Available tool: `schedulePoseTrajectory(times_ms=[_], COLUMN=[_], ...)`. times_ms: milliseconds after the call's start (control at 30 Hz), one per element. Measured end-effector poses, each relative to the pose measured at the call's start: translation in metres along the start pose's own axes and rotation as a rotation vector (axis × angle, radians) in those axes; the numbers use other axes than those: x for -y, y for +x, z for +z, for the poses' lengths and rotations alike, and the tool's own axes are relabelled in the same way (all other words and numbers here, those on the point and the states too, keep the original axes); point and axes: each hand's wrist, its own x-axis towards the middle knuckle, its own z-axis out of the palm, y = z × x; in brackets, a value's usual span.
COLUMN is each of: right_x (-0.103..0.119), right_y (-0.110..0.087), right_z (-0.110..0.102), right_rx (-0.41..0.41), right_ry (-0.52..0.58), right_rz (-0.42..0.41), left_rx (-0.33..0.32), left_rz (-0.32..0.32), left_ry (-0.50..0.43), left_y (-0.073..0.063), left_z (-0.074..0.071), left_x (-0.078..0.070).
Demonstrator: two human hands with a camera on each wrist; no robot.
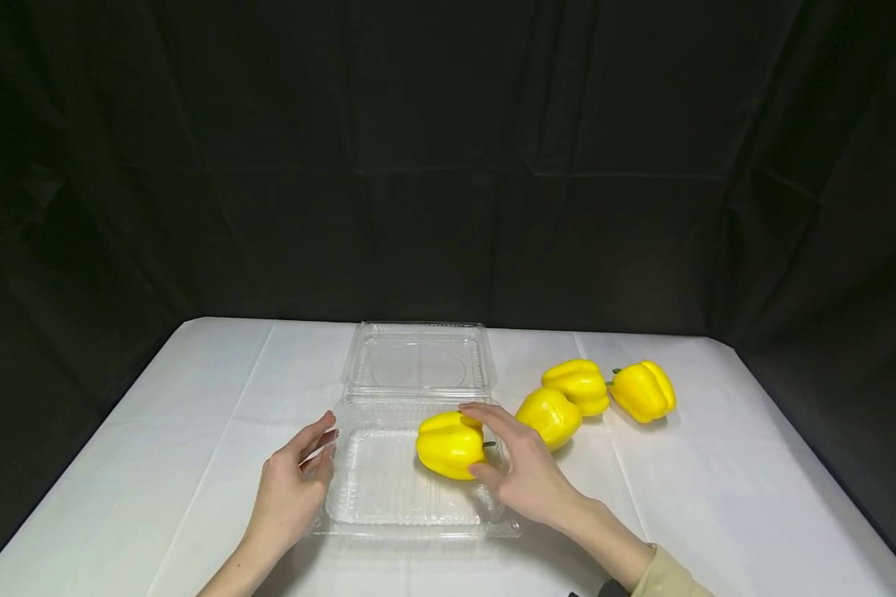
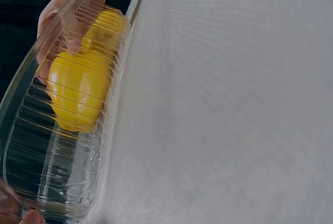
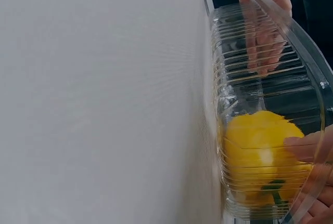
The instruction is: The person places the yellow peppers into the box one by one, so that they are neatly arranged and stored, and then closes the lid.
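On the table [image 1: 172, 473], near the middle: a tray [image 1: 377, 477], with its lid [image 1: 418, 365] directly behind. In the tray's right half, a pepper [image 1: 446, 448], with the right hand [image 1: 530, 477] at its right side. By the tray's left edge, the left hand [image 1: 291, 489]. Right of the tray, on the table: a front pepper [image 1: 548, 419]; just behind and rightward, a middle pepper [image 1: 577, 387]; farthest right, an end pepper [image 1: 645, 392]. Behind the table, a curtain [image 1: 448, 166].

And here's the glossy yellow pepper [image 1: 446, 446], on its side inside the clear container [image 1: 377, 481], green stem [image 1: 489, 444] pointing right, lid [image 1: 418, 356] wide open behind!
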Motion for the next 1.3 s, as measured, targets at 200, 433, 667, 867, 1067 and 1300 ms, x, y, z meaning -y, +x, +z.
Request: schedulePoseTrajectory(times_ms=[200,433,667,867,1067,1300], right_x=[-0.001,-0.003,-0.004,-0.006,-0.007,-0.007], right_y=[-0.001,-0.003,-0.005,-0.009,-0.01,-0.013], right_z=[-0.003,-0.007,-0.01,-0.016,-0.021,-0.027], right_rx=[-0.006,-0.021,-0.034,-0.047,-0.066,-0.083], right_ry=[0.004,0.009,0.001,-0.023,-0.029,-0.006], right_rz=[0.007,0.008,-0.006,0.022,0.024,0.052], left_rx=[-0.002,0.006,-0.005,0.0,-0.003,-0.006], left_rz=[-0.01,-0.007,-0.003,-0.006,-0.008,-0.006], left_ry=[0.001,-0.004,0.006,-0.001,0.002,0.003], left_y=[-0.001,-0.001,0.0,0.0,0.0,0.001], left_z=[0.0,0.0,0.001,0.0,0.0,0.001], left_x=[0.0,-0.001,-0.001,-0.002,-0.001,0.0])
